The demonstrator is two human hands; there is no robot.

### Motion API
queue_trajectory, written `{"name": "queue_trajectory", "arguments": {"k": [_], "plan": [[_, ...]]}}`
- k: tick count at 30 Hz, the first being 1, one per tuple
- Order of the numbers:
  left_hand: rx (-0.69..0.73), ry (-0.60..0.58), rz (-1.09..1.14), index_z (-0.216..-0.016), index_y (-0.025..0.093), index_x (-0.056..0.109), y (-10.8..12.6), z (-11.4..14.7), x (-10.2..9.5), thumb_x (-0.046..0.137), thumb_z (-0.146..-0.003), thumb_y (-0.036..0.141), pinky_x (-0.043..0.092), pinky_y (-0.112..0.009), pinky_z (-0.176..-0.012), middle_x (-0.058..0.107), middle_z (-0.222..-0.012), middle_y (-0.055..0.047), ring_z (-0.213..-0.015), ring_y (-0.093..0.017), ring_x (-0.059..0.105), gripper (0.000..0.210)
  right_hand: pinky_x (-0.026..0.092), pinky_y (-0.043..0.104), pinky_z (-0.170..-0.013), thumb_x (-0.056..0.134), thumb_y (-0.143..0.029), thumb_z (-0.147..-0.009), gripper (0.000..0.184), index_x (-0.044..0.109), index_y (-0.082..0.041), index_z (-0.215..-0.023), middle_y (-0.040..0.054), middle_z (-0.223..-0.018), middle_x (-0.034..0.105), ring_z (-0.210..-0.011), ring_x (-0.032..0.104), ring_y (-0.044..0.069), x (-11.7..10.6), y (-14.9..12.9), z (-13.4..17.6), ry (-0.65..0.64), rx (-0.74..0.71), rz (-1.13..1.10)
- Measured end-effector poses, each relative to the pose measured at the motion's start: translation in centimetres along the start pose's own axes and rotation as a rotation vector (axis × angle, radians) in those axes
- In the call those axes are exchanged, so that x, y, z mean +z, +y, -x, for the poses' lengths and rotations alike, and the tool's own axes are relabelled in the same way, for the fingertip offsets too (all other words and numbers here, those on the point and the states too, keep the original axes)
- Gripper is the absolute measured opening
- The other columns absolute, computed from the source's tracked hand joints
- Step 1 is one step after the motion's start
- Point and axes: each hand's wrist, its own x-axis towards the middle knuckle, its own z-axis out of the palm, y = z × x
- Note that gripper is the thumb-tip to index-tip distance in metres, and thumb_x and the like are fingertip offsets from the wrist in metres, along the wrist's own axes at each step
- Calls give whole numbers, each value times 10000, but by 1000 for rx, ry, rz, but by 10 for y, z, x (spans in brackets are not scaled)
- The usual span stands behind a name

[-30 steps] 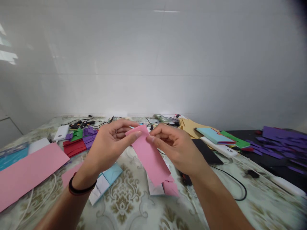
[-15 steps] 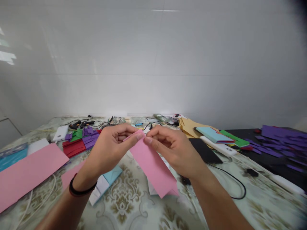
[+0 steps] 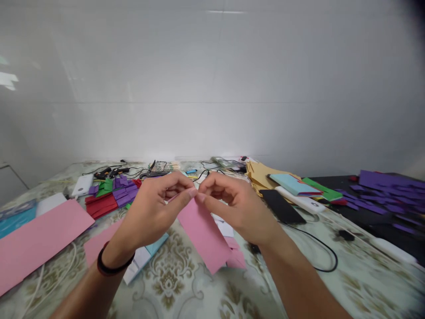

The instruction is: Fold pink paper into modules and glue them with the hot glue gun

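The upper end of the pink strip (image 3: 204, 235) is now tucked under both thumb tips, where a corner could be seen standing above them a second ago; this suggests that the edge is being worked by touch, though whether a crease is being made cannot be told. The strip is pinched between the left fingers (image 3: 181, 201) and the right fingers (image 3: 212, 204), which are closed on its top edge with the thumb tips almost meeting; the remaining fingertips are curled behind and partly hidden. From this pinch the strip is hung down towards the wearer, above the counter (image 3: 168, 279), with its lower corner left free. Compared with the earliest frame, the thumb tips are brought closer together, the lower corner is dropped nearer to the wearer, and a darker face is shown. More of the white piece (image 3: 225, 227) is also uncovered below the right fingers, with the pink scrap (image 3: 236, 256) seen beside it, just past the strip's edge. Well to the left of the fingers, the large pink sheet (image 3: 43, 239) is left lying, and to their right the black slab (image 3: 282, 206) is seen, both apart from them.
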Motion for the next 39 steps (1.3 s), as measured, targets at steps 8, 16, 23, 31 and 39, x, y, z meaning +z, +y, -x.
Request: {"name": "queue_trajectory", "arguments": {"k": [8, 16, 23, 31, 39], "plan": [[14, 431, 23, -835, 215, 754, 3, -2, -21, 737, -927, 235, 390, -241, -537, 649, -695, 26, -599, -111, 519, 95, 430, 231, -547, 785, -276, -823, 151, 678, -183, -772, -8, -679, 678, -602, 577, 107, -6, 0, -3, -27, 160, -84], [27, 579, 44, -811, 241, 775, -4, -5, -36, 768, -893, 240, 384, -247, -536, 627, -654, 33, -601, -118, 489, 82, 490, 248, -576, 740, -253, -846, 130, 659, -189, -768, 25, -706, 747, -628, 656, 137, -16, -5, 1, -35, 151, -56], [-36, 503, 136, -847, 224, 795, -8, -7, -40, 836, -850, 289, 435, -219, -553, 694, -713, 7, -644, -122, 572, 78, 495, 270, -641, 703, -253, -880, 114, 647, -190, -802, 5, -734, 696, -673, 631, 137, -21, 3, -3, -11, 45, 61], [-48, 356, 81, -797, 216, 798, 3, -6, -28, 841, -821, 228, 536, -225, -612, 748, -729, 4, -672, -138, 664, 51, 529, 321, -812, 696, -265, -928, 53, 687, -213, -919, 31, -922, 735, -891, 680, 183, -19, 13, -7, 92, -78, 148], [25, 205, 52, -854, 209, 763, -3, -4, 4, 774, -917, 256, 585, -259, -736, 773, -830, -14, -790, -167, 728, 79, 527, 307, -757, 696, -231, -919, 75, 708, -222, -845, 5, -838, 728, -807, 665, 166, -11, 4, -3, 110, -103, 95]]}}
